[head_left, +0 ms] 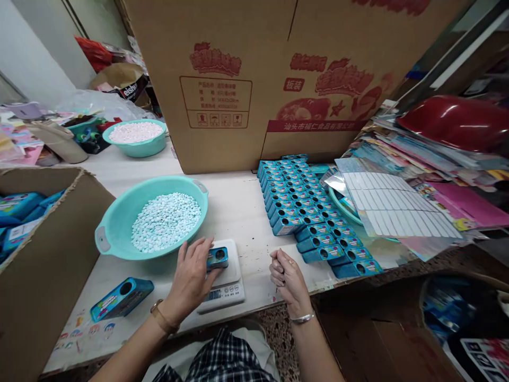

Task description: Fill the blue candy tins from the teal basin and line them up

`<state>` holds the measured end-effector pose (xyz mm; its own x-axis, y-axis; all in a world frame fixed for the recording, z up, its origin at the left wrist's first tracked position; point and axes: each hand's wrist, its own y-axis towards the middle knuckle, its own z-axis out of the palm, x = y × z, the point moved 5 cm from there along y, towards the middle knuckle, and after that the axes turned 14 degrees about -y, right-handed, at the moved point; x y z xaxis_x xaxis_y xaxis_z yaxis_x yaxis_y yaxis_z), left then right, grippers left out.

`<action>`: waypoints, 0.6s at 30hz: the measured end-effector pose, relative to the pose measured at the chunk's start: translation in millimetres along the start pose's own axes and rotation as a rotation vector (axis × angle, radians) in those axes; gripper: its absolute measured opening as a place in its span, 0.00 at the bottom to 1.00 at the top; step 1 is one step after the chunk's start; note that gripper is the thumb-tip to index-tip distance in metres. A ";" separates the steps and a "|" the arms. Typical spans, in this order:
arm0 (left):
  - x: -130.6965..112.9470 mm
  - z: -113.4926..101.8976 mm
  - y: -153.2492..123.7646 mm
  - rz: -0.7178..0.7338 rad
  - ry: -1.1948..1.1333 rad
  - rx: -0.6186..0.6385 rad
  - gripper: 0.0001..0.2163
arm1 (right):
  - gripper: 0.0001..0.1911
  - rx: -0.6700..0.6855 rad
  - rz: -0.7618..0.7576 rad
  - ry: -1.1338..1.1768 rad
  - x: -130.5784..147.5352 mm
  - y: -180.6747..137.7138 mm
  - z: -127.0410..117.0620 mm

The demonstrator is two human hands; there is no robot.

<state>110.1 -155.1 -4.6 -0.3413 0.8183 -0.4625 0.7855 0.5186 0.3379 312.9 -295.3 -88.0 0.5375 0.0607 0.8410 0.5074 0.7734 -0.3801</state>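
Observation:
My left hand has its fingers and thumb around a small blue box with a dark round opening. That box rests on a white digital scale. To the right of the scale, my right hand is held closed with curled fingers; what is in it, if anything, is hidden. Pale blue candies fill part of a turquoise basin just beyond my left hand. Another blue box lies on the table left of my left forearm.
Rows of blue boxes stand to the right, beside a turquoise basin under a label sheet. A large cardboard carton blocks the back. An open carton with blue boxes stands left. Pale candies fill a farther basin.

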 end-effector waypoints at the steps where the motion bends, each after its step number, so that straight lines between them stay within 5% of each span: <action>1: 0.6 1.2 4.1 -0.015 -0.010 0.044 0.30 | 0.17 -0.002 0.007 0.005 -2.6 -1.2 -2.7; 4: -11.2 3.1 23.7 0.033 -0.031 0.195 0.27 | 0.18 -0.010 0.026 0.031 -8.7 -6.0 -13.6; 9: -63.5 10.6 73.7 0.329 -0.015 0.389 0.18 | 0.18 -0.050 0.016 0.134 -11.9 -18.0 -42.5; 13: -103.0 38.7 110.1 0.727 0.045 0.455 0.14 | 0.19 -0.097 0.007 0.195 -17.2 -28.0 -58.9; 18: -126.4 93.9 129.3 1.266 0.069 0.469 0.09 | 0.22 -0.072 0.063 0.029 -31.6 -25.5 -46.2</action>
<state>303.3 -214.8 20.6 0.7284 0.6851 0.0022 0.6734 -0.7166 0.1817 314.1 -346.1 -122.7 0.5887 0.0886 0.8035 0.5182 0.7215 -0.4592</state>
